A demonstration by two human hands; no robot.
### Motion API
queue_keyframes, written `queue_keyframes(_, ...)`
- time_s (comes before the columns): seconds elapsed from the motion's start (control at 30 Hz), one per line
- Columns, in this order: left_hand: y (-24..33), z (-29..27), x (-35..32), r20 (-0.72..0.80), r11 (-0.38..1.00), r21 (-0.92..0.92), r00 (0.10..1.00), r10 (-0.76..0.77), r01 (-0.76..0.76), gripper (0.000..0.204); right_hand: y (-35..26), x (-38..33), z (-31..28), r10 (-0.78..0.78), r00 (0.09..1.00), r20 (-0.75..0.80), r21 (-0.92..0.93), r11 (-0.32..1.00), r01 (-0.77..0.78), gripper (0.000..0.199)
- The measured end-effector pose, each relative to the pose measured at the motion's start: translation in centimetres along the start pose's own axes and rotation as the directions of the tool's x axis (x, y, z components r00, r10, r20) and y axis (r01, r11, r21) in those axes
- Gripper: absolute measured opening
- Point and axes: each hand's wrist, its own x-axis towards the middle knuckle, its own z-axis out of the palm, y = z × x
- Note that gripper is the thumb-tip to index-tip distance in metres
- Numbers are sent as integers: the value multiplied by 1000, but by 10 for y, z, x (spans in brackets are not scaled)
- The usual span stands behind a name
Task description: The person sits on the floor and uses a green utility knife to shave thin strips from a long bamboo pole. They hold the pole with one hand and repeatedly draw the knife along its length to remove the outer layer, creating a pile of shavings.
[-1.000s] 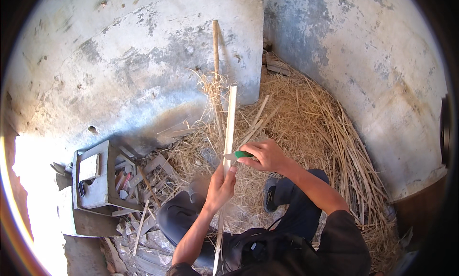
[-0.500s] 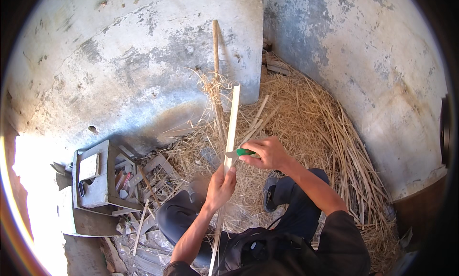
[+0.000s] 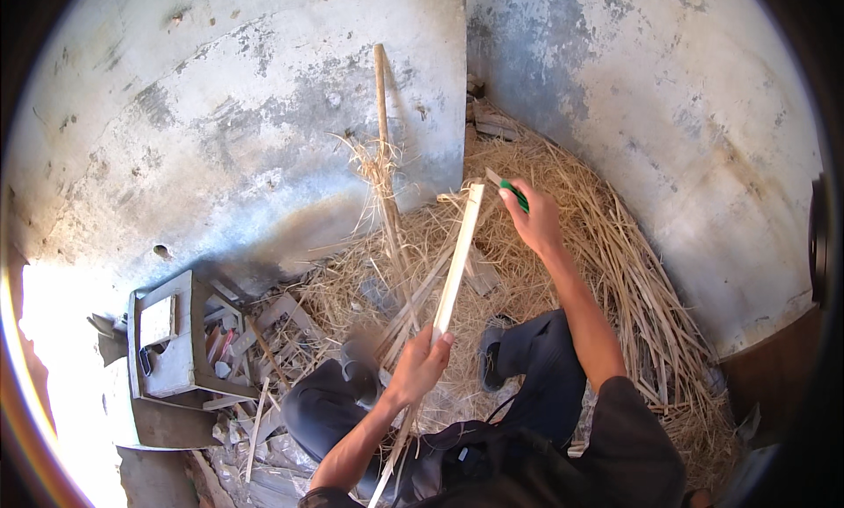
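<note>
My left hand [image 3: 419, 368] is closed around a long, pale strip of split bamboo or wood [image 3: 459, 260]. The strip slants up and away from my lap, and its lower end runs down past my wrist. A knife with a green handle [image 3: 517, 197] is gripped in my right hand [image 3: 537, 224]. Its blade points up and to the left, just beyond the strip's far end and apart from it. Part of the handle is hidden by my fingers.
Shavings and straw [image 3: 571, 196] cover the floor ahead, with long thin strips [image 3: 655, 332] piled along the right wall. A wooden pole [image 3: 381, 95] leans on the peeling wall [image 3: 237, 112]. To the left, a worn wooden cabinet [image 3: 171, 341] lies beside scraps.
My right hand has carried the knife up and to the right, off the strip and past its far end. The strip in my left hand has tilted to the right.
</note>
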Motion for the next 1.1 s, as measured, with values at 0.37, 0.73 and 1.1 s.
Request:
queue_keyframes(0.37,7,-27,19,-86,976,-210,996,31,-48,29,-66,-45,32,-333,904,269,266,928,263,32)
queue_keyframes(0.73,3,-21,18,-138,985,-102,983,124,-138,32,-80,-55,46,-437,860,264,262,890,372,30)
queue_keyframes(1.1,5,-26,16,-32,962,-268,998,48,-55,30,-78,-51,41,-466,858,216,187,882,432,26)
